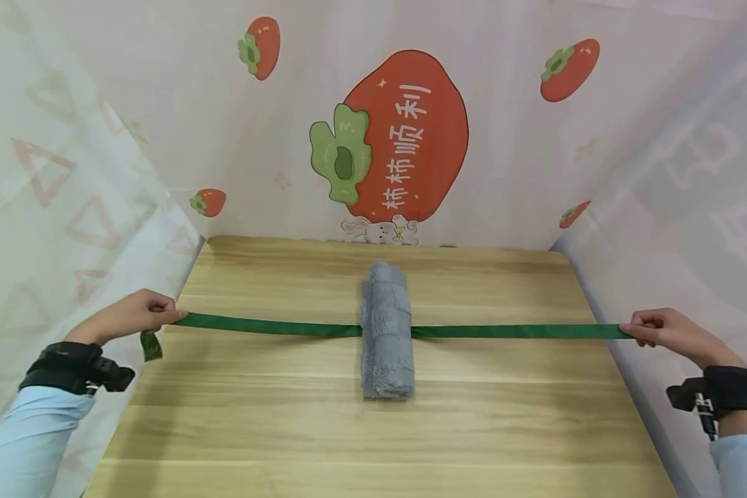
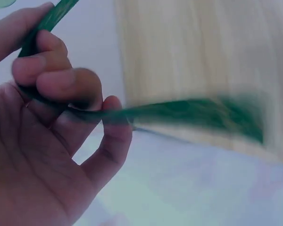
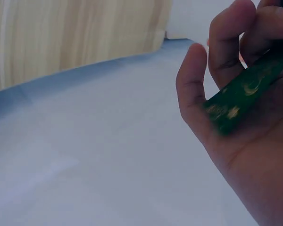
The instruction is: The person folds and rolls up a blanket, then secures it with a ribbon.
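A grey rolled towel (image 1: 389, 332) lies lengthwise, pointing away from me, at the middle of the table. Beneath it runs a green ribbon (image 1: 510, 332), stretched out nearly straight to both sides. My left hand (image 1: 131, 315) pinches the ribbon near its left end, and a short tail hangs below the fingers. In the left wrist view that loose tail (image 2: 193, 113) is blurred. My right hand (image 1: 678, 335) pinches the other end, past the table's right edge. The right wrist view shows the ribbon's end (image 3: 240, 99), with gold marks, lying against the palm.
The wooden table (image 1: 274, 436) has light fabric walls at its left, right and back. The back wall (image 1: 504, 173) carries printed persimmons. Each wrist wears a black strap with a small camera (image 1: 115, 373).
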The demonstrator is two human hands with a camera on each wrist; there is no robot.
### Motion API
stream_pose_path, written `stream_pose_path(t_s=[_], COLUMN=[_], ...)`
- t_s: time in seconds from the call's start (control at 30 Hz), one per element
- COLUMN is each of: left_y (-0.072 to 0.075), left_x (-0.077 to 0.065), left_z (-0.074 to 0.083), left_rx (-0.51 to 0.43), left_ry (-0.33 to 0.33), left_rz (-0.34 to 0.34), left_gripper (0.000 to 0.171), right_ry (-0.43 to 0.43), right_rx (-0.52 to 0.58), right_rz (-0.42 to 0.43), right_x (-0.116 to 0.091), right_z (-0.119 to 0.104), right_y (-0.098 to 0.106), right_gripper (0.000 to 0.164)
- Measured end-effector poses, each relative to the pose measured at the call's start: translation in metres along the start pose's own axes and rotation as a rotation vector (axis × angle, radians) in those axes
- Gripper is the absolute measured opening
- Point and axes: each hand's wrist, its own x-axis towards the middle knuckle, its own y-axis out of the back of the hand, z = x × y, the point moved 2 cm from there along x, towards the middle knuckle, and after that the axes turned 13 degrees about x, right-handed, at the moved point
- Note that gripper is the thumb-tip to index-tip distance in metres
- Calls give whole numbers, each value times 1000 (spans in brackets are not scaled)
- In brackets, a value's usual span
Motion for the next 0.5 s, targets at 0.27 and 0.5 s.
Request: stream_pose_path(t_s=[0.27,0.5], left_y=[28,48], left_x=[-20,-34], left_z=[0,5], left_rx=[75,146], left_ry=[40,100], left_rz=[20,76], left_gripper=[42,40], right_ry=[-62,-49], right_rx=[-22,52], right_rz=[95,234], right_x=[-14,-20], right_z=[-1,-7], right_y=[22,30], right_gripper=[30,37])
